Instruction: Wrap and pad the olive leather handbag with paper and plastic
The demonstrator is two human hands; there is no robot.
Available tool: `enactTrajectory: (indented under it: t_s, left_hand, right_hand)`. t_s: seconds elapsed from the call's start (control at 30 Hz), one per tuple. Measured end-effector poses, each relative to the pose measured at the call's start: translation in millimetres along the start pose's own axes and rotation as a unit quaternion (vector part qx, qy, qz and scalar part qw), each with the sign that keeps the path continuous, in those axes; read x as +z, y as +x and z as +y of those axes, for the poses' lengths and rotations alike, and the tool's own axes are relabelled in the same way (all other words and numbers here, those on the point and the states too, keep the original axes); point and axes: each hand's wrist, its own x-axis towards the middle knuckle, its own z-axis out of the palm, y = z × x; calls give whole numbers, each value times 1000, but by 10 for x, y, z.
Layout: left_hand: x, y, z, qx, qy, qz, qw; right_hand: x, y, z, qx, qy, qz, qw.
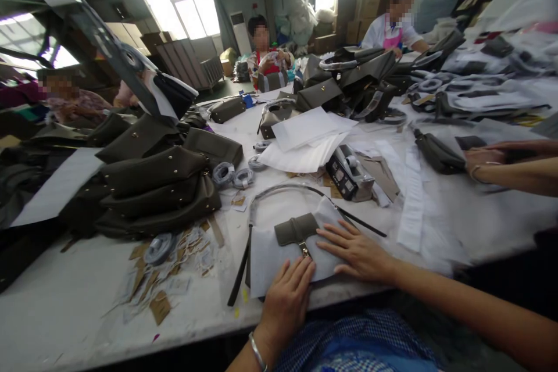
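In front of me a dark olive handbag lies on the table, its body covered by a sheet of white wrapping paper (pixel 265 256). The bag's flap (pixel 296 229) and gold clasp (pixel 304 249) show through the middle, and its strap (pixel 283 188) arches out beyond the far edge. My left hand (pixel 288 289), with a bangle at the wrist, rests on the paper just below the clasp, fingers stretched out. To the right of the flap, my right hand (pixel 360 251) presses flat on the paper with fingers spread. Neither hand grips anything.
Stacked olive handbags (pixel 152 180) stand at left, near tags and cords (pixel 174 256). Beyond my bag are loose white sheets (pixel 309 133) and a tape dispenser (pixel 349 171). A co-worker's hands (pixel 488 157) work on another bag at right. Other people sit across the table.
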Motion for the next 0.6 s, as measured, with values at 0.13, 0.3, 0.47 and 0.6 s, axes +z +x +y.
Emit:
enactTrajectory:
  t_s: [0.13,0.3,0.47,0.6]
  left_hand:
    - [123,32,105,-29,37,71,996]
    - [263,30,176,-63,45,141,987]
    - [388,11,121,-52,57,182,980]
    - [594,31,0,-3,98,252,963]
  right_hand:
    - [102,-77,19,10,3,1,1000]
    - [55,-152,-108,105,46,84,990]
    - [322,-457,-305,416,215,233,852]
    - [501,-533,-286,524,368,211,739]
